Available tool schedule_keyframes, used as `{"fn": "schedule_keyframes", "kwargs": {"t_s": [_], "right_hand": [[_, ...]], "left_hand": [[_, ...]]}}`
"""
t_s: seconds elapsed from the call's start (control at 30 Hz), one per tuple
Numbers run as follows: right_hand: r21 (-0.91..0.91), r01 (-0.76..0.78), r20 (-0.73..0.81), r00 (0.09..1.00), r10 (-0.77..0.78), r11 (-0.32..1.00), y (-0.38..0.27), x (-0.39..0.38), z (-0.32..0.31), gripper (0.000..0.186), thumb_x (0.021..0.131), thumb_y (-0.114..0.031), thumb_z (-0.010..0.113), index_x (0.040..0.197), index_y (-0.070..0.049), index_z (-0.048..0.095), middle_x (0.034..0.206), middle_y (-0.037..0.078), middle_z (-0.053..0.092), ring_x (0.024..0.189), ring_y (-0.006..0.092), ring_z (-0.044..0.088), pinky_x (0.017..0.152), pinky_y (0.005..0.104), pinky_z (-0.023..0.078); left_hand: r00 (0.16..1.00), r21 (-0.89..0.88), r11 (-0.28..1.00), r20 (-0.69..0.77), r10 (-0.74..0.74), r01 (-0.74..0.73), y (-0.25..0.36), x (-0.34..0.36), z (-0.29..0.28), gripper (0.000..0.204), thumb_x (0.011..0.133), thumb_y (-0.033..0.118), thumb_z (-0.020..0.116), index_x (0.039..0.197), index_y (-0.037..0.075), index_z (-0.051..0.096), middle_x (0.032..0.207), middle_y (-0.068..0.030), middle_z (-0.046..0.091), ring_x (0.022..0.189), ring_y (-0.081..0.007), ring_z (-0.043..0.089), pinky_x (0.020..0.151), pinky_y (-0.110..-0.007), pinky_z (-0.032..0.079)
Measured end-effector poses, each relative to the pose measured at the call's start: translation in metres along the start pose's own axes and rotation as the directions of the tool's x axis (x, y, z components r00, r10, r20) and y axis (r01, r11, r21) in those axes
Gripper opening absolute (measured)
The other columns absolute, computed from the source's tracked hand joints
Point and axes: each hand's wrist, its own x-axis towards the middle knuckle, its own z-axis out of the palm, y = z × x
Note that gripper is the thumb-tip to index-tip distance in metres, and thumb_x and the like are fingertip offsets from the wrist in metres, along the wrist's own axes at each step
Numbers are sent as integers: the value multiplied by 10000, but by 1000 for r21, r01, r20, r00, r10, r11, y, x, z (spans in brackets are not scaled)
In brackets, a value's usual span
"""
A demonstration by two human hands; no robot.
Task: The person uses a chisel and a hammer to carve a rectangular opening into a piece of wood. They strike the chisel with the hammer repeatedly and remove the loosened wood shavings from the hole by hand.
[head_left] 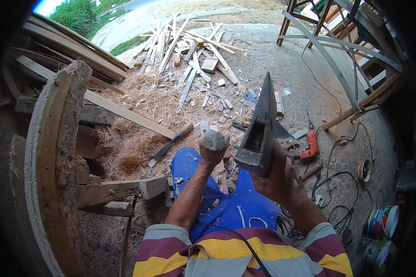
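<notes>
In my right hand (277, 180) is a dark steel axe head (259, 134), its narrow edge pointing up and the hollow eye facing me. The fingers wrap round its side near the blunt poll. My left hand (210, 157) is closed round a short rod-like piece (214, 141), seen end-on; its round end is rough and greyish, and its length is hidden. The two hands are held side by side above my blue trousers, with a small gap between them. A wide chisel (171, 145) with a wooden handle lies in the shavings beyond my left hand.
An orange power drill (311, 144) lies to the right, among dark cables (342, 184). A curved wooden frame (55, 171) rises close on my left. Offcuts (189, 51) are heaped ahead on wood shavings (138, 120). A wooden trestle (342, 60) stands far right; buckets (383, 221) stand near right.
</notes>
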Motion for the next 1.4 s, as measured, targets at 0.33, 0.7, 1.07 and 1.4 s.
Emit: {"fn": "schedule_keyframes", "kwargs": {"t_s": [0.33, 0.7, 1.07, 1.4], "right_hand": [[60, -154, 89, 985, 148, 986, -32, 18, -25, 660, 877, -110, 702, 1434, -36, 356, 1000, 230, 686, 832, 390, 714, 691, 482, 570], [-425, -138, 302, 910, 283, 895, 32, 20, 32, 368, 919, -125, 559, 1265, -23, 484, 779, 192, 615, 682, 344, 617, 597, 465, 502], [19, -675, 272, 713, 646, 737, 35, -76, 35, 572, 848, -191, 704, 1347, -57, 458, 951, 257, 672, 915, 473, 661, 790, 492, 528], [-32, -867, 428, 438, 791, 497, 65, -133, 35, 653, 800, -200, 740, 1382, -62, 479, 1048, 240, 687, 997, 423, 678, 869, 441, 527]], "left_hand": [[999, -96, 995, -41, 6, -10, 24, -2, -15, 183, 818, 183, 791, 870, 50, 676, 792, -96, 659, 709, -264, 649, 656, -370, 516], [999, -410, 912, -10, -37, 29, 32, -12, -8, 150, 824, 150, 752, 855, 46, 649, 760, -104, 617, 768, -279, 649, 683, -379, 513], [989, -144, 984, -87, -120, 107, 20, 46, 14, 350, 867, 186, 789, 617, 57, 580, 555, 30, 540, 484, -86, 481, 437, -308, 357], [939, -216, 976, -336, -71, -4, 75, 62, -68, 261, 824, 89, 818, 961, 35, 603, 786, -30, 621, 677, -129, 595, 642, -275, 496]]}}
